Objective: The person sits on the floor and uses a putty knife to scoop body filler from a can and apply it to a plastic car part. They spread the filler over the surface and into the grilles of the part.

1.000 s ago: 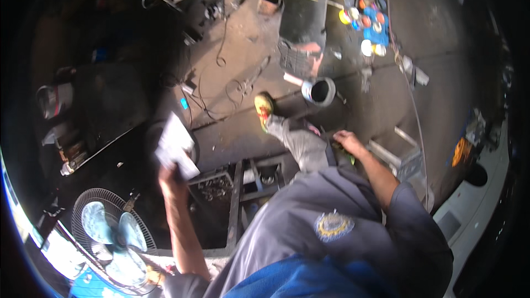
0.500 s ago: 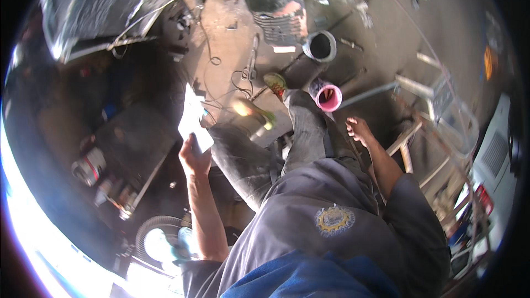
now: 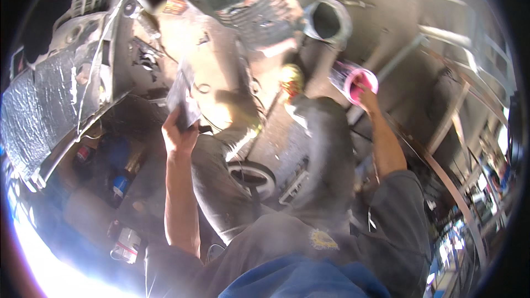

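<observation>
Left hand (image 3: 180, 133): closed on the thin flat sheet (image 3: 181, 98) by its near edge, thumb and fingers pinching. Sheet sits forward of the knuckles, grey, stiff-looking, one narrow end pointing away from you. Paper, card or plastic: can't tell.

Right hand (image 3: 369, 101): fingers in the mouth of the pink-rimmed bucket (image 3: 348, 84). Can't tell if they're wrapped round anything; the rim and your own hand cover it. Something brownish-pink sits inside, shape unclear.

My read: you're handling the bucket's contents one-handed while parking the sheet. Keep the left pinch light, a hard one would likely crease it. Hold it off to the side, clear of your left leg (image 3: 216, 190). On the right, feel for a solid edge before lifting, and draw straight along the bucket's axis so nothing snags the rim.

Bucket: round, smooth, purplish wall, likely thin plastic, so it could tip if you drag sideways. Upright or tilted, can't tell.

Further out: grey bucket (image 3: 345, 25), pale round rim, dark inside. Ribbed panel (image 3: 243, 17), hard parallel slats. Dark round ring (image 3: 269, 177) between your legs. Far left, large dark panel (image 3: 47, 127), wrinkled and shiny, pale cord (image 3: 104, 41) strung across it.
</observation>
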A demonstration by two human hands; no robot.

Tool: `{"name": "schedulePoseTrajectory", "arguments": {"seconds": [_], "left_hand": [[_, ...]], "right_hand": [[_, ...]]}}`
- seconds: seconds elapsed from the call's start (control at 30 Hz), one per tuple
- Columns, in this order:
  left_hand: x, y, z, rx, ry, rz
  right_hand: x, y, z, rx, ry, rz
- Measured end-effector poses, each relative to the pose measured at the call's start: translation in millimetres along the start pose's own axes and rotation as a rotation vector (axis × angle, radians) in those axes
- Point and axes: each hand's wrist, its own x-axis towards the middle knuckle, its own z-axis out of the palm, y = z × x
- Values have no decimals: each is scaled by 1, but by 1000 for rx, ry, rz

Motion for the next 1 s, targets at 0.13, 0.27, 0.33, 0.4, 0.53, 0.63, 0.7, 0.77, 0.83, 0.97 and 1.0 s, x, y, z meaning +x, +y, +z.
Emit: {"name": "schedulePoseTrajectory", "arguments": {"seconds": [0.13,0.27,0.33,0.4,0.53,0.63,0.7,0.77,0.83,0.97,1.0], "left_hand": [[122,25,-22,-146,-87,233],[197,50,-25,-307,-472,260],[227,62,-17,-259,-620,283],[239,75,-10,-316,-764,247],[279,93,5,-366,-796,319],[314,91,-13,-261,-859,319],[316,75,-9,-225,-681,279],[323,77,-24,-131,-644,257],[350,107,-66,-165,-877,178],[361,135,-78,-177,-1023,62],[358,149,-86,-150,-766,177]], "right_hand": [[52,31,17,-194,255,197],[42,13,15,-350,493,287],[19,18,18,-360,582,291],[22,15,23,-386,600,272],[13,4,40,-409,690,241],[4,-13,51,-476,759,233],[-7,-26,51,-556,809,250],[-7,-54,41,-678,827,270],[-7,-94,34,-863,730,400],[-57,-164,38,-880,1140,740],[-63,-186,53,-882,1200,613]]}}
